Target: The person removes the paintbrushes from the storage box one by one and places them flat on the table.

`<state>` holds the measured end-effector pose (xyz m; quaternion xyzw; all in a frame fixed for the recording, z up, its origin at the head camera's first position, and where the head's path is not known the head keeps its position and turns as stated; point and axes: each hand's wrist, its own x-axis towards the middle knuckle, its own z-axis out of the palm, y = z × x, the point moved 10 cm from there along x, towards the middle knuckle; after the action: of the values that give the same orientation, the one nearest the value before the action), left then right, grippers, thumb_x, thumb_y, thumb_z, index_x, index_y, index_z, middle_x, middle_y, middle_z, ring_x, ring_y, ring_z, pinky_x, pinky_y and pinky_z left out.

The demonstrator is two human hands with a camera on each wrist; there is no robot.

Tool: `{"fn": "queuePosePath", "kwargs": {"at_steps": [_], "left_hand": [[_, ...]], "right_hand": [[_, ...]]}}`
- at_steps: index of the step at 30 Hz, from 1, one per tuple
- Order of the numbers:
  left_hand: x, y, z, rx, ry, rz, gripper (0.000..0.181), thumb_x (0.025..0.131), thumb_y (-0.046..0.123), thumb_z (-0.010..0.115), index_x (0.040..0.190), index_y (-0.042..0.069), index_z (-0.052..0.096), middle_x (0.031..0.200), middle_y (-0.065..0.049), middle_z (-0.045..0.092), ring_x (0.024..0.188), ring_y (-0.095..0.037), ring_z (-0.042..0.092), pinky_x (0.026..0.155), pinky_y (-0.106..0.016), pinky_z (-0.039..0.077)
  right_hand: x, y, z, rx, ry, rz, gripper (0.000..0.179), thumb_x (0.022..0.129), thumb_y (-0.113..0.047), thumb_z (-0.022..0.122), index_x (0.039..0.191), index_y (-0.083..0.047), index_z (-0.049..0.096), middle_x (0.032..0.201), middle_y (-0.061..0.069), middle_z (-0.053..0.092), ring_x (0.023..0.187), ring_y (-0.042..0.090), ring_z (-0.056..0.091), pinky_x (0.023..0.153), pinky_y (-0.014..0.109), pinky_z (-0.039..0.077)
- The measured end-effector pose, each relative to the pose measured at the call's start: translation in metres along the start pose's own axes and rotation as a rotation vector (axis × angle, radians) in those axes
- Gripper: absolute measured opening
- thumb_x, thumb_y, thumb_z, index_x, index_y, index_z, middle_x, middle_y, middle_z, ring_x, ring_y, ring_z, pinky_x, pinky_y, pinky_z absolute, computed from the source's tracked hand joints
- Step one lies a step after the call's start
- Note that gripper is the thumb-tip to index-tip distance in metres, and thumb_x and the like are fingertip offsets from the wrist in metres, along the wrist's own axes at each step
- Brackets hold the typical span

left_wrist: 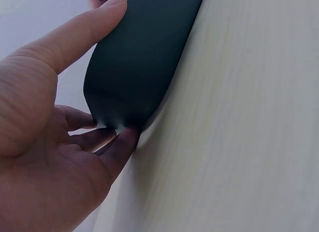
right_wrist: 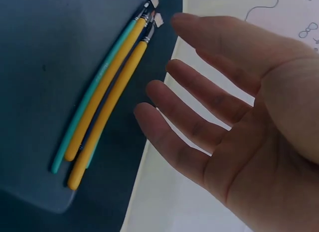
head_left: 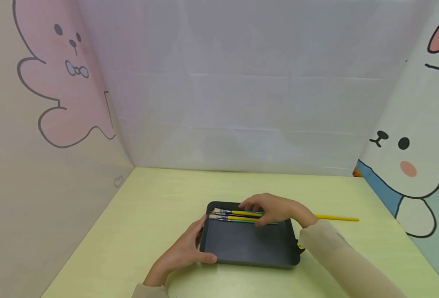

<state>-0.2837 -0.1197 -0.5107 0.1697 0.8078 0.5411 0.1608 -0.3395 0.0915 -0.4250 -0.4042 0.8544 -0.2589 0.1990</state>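
A dark grey tray (head_left: 249,248) lies on the table, and several paintbrushes (right_wrist: 107,102) with yellow, green and dark blue handles lie side by side along its far part. At the tray's left end my left hand (head_left: 184,248) grips the near corner. Its thumb is at the near rim, and its fingers touch the end wall in the left wrist view. Over the brushes hovers my right hand (head_left: 275,208), fingers loosely spread and apart from the handles, holding nothing in the right wrist view (right_wrist: 224,107).
A yellow stick (head_left: 336,217) pokes out past my right forearm, its other end hidden. Beside the tray's right edge is a small black and yellow-green thing (head_left: 300,246), partly covered by the sleeve. Printed curtains (head_left: 242,103) surround the pale yellow table (head_left: 160,203).
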Motion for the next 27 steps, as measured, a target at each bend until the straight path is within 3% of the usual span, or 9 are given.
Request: {"fn": "queuePosePath", "kwargs": {"at_steps": [5, 27], "left_hand": [[0.000, 0.000, 0.000, -0.007, -0.001, -0.005, 0.130, 0.079, 0.031, 0.097, 0.172, 0.007, 0.008, 0.174, -0.020, 0.019, 0.152, -0.036, 0.039, 0.118, -0.051, 0.037], [-0.001, -0.001, -0.001, 0.007, 0.006, -0.020, 0.130, 0.079, 0.034, 0.097, 0.172, 0.010, 0.009, 0.173, -0.021, 0.020, 0.151, -0.038, 0.041, 0.117, -0.055, 0.038]], "right_hand": [[0.007, 0.001, 0.010, -0.004, -0.039, 0.007, 0.061, 0.095, -0.004, 0.077, 0.152, -0.004, 0.056, 0.145, 0.015, 0.062, 0.125, 0.035, 0.063, 0.105, 0.054, 0.052], [0.020, 0.006, 0.026, -0.012, -0.101, 0.078, 0.061, 0.093, -0.005, 0.080, 0.150, -0.008, 0.060, 0.140, 0.008, 0.066, 0.121, 0.030, 0.066, 0.102, 0.045, 0.054]]}}
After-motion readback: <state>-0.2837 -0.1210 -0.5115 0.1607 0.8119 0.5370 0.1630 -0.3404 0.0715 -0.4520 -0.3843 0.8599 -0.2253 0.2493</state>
